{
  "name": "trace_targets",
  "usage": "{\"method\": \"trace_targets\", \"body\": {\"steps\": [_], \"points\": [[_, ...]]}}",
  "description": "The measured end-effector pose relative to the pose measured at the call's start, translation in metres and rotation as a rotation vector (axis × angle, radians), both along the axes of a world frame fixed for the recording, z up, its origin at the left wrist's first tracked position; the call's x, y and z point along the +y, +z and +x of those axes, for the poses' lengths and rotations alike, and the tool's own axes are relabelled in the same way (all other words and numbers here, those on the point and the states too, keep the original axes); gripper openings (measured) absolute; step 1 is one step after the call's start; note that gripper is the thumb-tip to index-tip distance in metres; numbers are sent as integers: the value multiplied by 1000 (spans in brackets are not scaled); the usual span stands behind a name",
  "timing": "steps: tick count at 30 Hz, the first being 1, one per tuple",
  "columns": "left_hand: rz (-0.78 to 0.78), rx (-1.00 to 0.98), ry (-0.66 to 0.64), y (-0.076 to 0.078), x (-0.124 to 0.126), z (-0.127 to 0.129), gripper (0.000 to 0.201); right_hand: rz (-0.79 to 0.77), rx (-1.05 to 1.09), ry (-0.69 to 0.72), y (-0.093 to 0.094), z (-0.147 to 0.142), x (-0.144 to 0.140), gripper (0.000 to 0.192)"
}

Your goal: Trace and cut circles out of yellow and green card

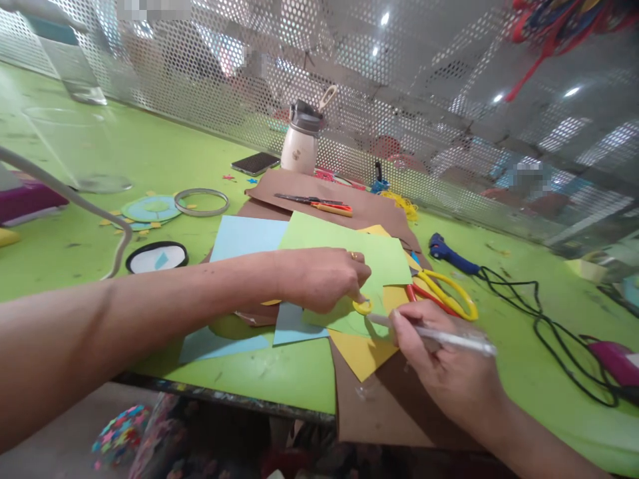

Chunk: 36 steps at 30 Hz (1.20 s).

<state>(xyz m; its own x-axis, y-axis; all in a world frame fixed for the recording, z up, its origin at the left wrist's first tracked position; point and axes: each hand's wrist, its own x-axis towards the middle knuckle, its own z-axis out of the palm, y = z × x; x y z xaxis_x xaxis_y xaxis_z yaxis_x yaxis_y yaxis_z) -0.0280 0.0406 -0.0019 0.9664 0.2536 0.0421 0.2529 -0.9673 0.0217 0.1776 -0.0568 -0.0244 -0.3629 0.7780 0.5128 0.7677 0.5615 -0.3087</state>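
At the far left a white disc (156,257) with a black rim and a grey ring (201,201) are lying on the green table (74,239), well clear of the work. Moving in, the left hand (319,278) is reaching across the blue paper (247,237) and pressing a small yellow ring (363,307) flat onto the light green sheet (344,256) — fingertips pinching its rim. Just right of it, the right hand (449,362) is gripping a clear pen (439,336), its tip touching the sheet beside the ring, apparently tracing around it. To trace well, I judge the ring should be pinned firmly so it cannot slide, and the pen kept upright against its edge. Further right, yellow-handled scissors (444,293) are resting on the yellow paper (362,352) — beyond them a blue glue gun (449,253) and its black cord (549,332).
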Motion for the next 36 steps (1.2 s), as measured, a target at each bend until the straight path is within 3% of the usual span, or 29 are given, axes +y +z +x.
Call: {"method": "trace_targets", "body": {"steps": [9, 15, 22, 36], "points": [[24, -10, -21, 0, 1, -1, 45, -219, 117, -95, 0, 10, 2, 17], [33, -41, -23, 0, 2, -2, 35, -187, 233, -101, 2, 10, 5, 16], [7, -87, -44, -1, 3, -3, 38, -291, 377, -35, 2, 4, 10, 17], [-41, -145, -83, -3, 7, -4, 43, -390, 439, -46, 5, 8, 23, 22]]}}
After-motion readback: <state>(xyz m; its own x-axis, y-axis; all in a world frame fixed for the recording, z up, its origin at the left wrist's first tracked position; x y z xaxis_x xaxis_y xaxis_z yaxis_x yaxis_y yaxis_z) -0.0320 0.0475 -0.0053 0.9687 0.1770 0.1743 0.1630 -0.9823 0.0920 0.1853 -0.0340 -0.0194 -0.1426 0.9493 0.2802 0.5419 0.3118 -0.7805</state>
